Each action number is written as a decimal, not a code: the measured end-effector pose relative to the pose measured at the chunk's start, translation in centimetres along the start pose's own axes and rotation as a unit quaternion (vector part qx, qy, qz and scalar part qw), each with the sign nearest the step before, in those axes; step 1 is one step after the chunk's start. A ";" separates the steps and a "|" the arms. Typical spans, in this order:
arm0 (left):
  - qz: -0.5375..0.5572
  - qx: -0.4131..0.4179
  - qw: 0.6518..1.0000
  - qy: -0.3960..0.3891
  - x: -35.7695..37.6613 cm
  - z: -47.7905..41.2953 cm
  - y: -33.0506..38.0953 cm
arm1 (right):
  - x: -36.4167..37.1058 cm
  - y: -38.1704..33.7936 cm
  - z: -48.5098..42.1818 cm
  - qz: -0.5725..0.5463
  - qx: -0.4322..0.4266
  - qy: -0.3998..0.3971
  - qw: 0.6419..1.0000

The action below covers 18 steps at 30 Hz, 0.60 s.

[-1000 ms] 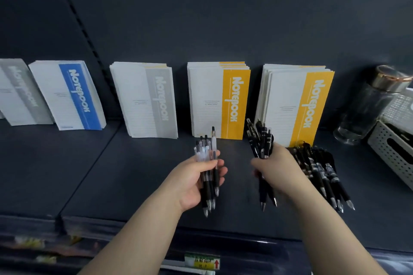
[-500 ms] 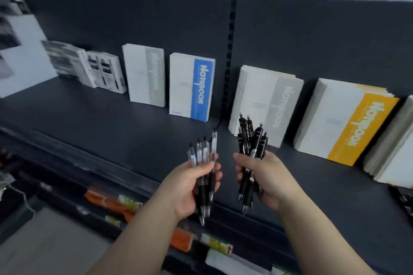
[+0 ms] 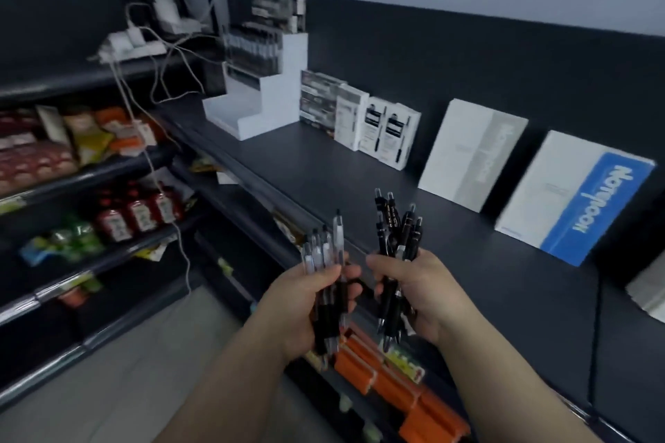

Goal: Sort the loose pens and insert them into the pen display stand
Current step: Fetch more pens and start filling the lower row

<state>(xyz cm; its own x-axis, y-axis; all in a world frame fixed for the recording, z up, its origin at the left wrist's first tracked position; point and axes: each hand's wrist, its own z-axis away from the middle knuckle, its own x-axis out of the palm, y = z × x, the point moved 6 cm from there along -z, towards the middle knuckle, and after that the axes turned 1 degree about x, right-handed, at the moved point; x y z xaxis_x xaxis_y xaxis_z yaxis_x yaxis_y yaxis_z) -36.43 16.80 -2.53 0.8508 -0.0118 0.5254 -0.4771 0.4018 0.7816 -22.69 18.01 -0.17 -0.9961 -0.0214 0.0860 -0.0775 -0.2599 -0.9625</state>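
Student: Grip of each hand?

Tutor: Left hand, at 6 o'clock in view, curls its fingers round a bundle of clear-barrelled pens, tips down. Right hand, just beside it toward 3 o'clock, wraps a bundle of black pens likewise. The two bundles stand apart.

Student: Stand, and room before it?

Tutor: White stepped pen display stand sits at 11 o'clock, toward the far end of the dark shelf, well apart from both hands. Bare shelf surface runs between, bounded toward 1 o'clock by boxed pens and leaning notebooks along the back panel.
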 end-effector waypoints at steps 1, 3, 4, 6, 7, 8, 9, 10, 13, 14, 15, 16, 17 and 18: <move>-0.007 0.007 1.000 0.013 -1.4 -0.4 1.0 | 1.4 -0.1 -1.2 0.008 0.005 -0.005 1.000; -0.018 0.015 0.999 0.034 -3.7 -1.3 2.6 | 3.7 -0.3 -3.4 0.010 0.012 -0.013 1.000; -0.017 0.021 0.999 0.040 -4.9 -1.9 3.6 | 5.1 -0.4 -4.8 0.009 0.013 -0.022 1.000; -0.014 0.037 0.998 0.051 -7.0 -3.4 5.7 | 7.5 -0.8 -7.7 0.011 0.013 -0.041 0.999; -0.016 0.045 0.997 0.060 -8.0 -4.3 6.7 | 8.7 -1.0 -9.3 0.009 0.014 -0.049 0.999; -0.020 0.052 0.996 0.070 -9.0 -5.3 7.9 | 9.8 -1.3 -11.0 0.002 0.015 -0.058 0.998; -0.023 0.059 0.995 0.080 -10.0 -6.3 9.0 | 11.1 -1.6 -12.6 -0.007 0.016 -0.065 0.998; -0.029 0.064 0.994 0.088 -10.8 -7.3 10.3 | 12.2 -2.0 -14.2 -0.015 0.018 -0.073 0.997; -0.041 0.069 0.992 0.103 -13.1 -10.3 14.3 | 16.1 -3.2 -19.2 -0.059 0.034 -0.104 0.992; -0.039 0.069 0.992 0.100 -13.8 -11.2 15.5 | 17.5 -3.5 -20.7 -0.076 0.044 -0.123 0.988; -0.036 0.072 0.992 0.096 -14.6 -12.0 16.8 | 19.0 -4.1 -21.9 -0.088 0.054 -0.144 0.984; -0.033 0.076 0.992 0.093 -15.3 -12.8 18.0 | 20.4 -4.6 -23.1 -0.095 0.061 -0.159 0.981; -0.031 0.079 0.992 0.094 -16.2 -13.6 19.0 | 21.7 -5.0 -24.3 -0.097 0.065 -0.166 0.979; -0.028 0.081 0.992 0.096 -17.1 -14.3 19.9 | 22.9 -5.3 -25.5 -0.096 0.068 -0.167 0.979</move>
<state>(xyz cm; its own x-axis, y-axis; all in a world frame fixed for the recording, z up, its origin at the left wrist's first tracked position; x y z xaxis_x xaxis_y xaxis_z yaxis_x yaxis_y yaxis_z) -57.36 38.07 -0.72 0.8955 0.1507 0.4188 -0.4445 0.2536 0.8591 -46.24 43.55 0.35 -0.8920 -0.2688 0.3634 -0.2331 -0.4153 -0.8793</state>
